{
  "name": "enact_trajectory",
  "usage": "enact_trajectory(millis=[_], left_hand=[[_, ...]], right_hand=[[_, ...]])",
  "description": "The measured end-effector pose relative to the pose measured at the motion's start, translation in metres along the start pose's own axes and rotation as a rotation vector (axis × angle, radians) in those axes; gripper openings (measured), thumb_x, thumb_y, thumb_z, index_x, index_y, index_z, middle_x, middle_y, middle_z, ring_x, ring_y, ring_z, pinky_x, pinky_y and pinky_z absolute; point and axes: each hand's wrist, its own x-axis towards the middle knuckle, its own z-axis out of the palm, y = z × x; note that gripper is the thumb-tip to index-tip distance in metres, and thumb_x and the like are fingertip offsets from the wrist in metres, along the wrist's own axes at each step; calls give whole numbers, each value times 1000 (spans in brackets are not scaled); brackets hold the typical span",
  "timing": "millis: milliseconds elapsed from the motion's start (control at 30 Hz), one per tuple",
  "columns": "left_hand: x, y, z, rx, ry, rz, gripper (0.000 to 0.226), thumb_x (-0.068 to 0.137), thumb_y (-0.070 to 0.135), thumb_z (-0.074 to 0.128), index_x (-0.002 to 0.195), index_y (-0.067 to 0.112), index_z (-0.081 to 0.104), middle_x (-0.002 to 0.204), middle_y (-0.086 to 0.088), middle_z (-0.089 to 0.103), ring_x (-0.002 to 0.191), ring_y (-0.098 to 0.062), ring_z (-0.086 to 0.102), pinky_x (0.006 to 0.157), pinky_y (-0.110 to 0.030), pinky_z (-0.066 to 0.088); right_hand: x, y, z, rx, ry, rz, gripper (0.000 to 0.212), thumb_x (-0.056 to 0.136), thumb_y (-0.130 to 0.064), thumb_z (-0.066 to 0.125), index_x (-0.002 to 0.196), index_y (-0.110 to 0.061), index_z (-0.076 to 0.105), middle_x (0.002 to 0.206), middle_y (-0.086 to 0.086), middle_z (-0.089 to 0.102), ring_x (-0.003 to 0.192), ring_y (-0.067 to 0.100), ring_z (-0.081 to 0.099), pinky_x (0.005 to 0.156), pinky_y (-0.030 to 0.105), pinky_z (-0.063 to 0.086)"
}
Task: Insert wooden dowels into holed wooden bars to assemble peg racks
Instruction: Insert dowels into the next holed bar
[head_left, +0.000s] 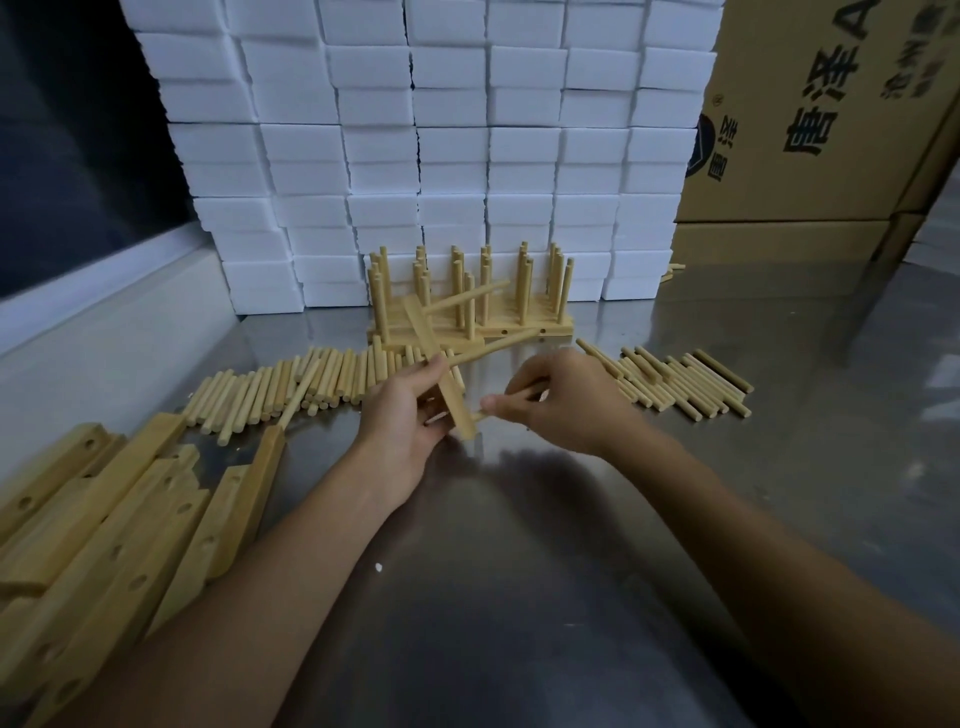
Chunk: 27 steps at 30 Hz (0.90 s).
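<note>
mid-batch: one holed bar part-pegged in hand, several racks finished, plenty of stock left.

far left of the fingers, a heap of unpegged holed bars (119, 525), untouched; just beyond the left fingertips, a row of loose dowels (291, 384) waiting. left hand (410, 415) curled round the holed bar in work (441, 374), held up off the steel table (519, 571), two dowels already seated in its upper holes and pointing right. right hand (561, 402) pinching a third dowel (480, 414) between thumb and fingers, tip at the bar's lower end, not visibly seated. straight beyond both hands, finished peg racks (467, 306) standing against white foam blocks (415, 156). right of the right fingers, a second pile of dowels (680, 384). judging by the heaps, much left.
</note>
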Motion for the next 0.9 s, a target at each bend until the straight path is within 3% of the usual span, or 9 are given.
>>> enact_trajectory(millis=[67, 133, 267, 333, 433, 567, 733, 800, 900], left_hand=[[0, 0, -1, -26, -7, -6, 15, 92, 13, 64, 103, 5, 70, 87, -8, 69, 93, -25, 66, 90, -43, 56], [2, 0, -2, -70, 4, -10, 12, 92, 12, 65, 100, 5, 70, 82, -6, 71, 85, -20, 68, 84, -38, 58], [2, 3, -5, -139, 15, 4, 11, 93, 9, 63, 102, 3, 67, 89, -9, 72, 85, -20, 73, 78, -36, 60], [1, 2, -4, -132, -6, 15, 17, 94, 6, 61, 110, 1, 64, 99, -13, 72, 93, -23, 73, 78, -36, 60], [0, 1, -4, -117, -32, 24, 21, 94, 5, 60, 114, -2, 63, 104, -16, 71, 99, -26, 72, 76, -33, 61], [0, -1, -4, -44, -22, 43, 19, 94, 5, 62, 111, -5, 64, 105, -19, 71, 100, -29, 72, 78, -35, 61], [2, -5, 1, 291, 70, 140, 19, 93, 13, 67, 110, 3, 66, 93, -14, 70, 78, -21, 70, 69, -30, 60], [5, -5, -4, 569, 168, 309, 23, 92, 16, 68, 112, 14, 58, 84, -6, 69, 69, -15, 65, 60, -26, 55], [4, -4, -16, 1002, 222, 602, 16, 90, 15, 67, 95, 25, 56, 67, 5, 58, 60, -4, 55, 55, -17, 38]], right_hand=[[1, 4, 3, 64, 71, 51, 40, 76, -52, 77, 101, -21, 69, 92, -15, 63, 78, 8, 67, 71, 30, 59], [2, 3, 7, 133, 139, 125, 51, 79, -49, 76, 120, -23, 58, 99, -15, 55, 79, 13, 69, 75, 37, 60], [0, -2, 9, 472, 150, 286, 59, 86, -40, 72, 134, -24, 41, 92, -6, 63, 62, 9, 71, 56, 29, 61], [-2, -5, 9, 656, 46, 370, 55, 87, -38, 73, 130, -19, 45, 98, 4, 67, 65, 12, 73, 55, 27, 59], [-5, -9, 13, 711, -122, 372, 30, 87, -33, 74, 105, -11, 68, 96, 6, 72, 69, 12, 74, 56, 21, 56], [-7, -9, 18, 668, -91, 332, 13, 89, -25, 71, 90, -12, 72, 83, 5, 70, 69, 9, 69, 61, 18, 55], [-5, -1, 8, 419, 71, 267, 10, 92, -24, 68, 82, -23, 70, 79, 1, 70, 74, 12, 68, 72, 29, 60], [-3, 3, 1, 352, 119, 248, 14, 92, -24, 67, 78, -25, 69, 76, 1, 69, 73, 15, 67, 69, 31, 58], [0, 13, -6, 266, 215, 268, 15, 93, -24, 67, 79, -21, 70, 68, -1, 65, 59, 10, 55, 55, 25, 44]])
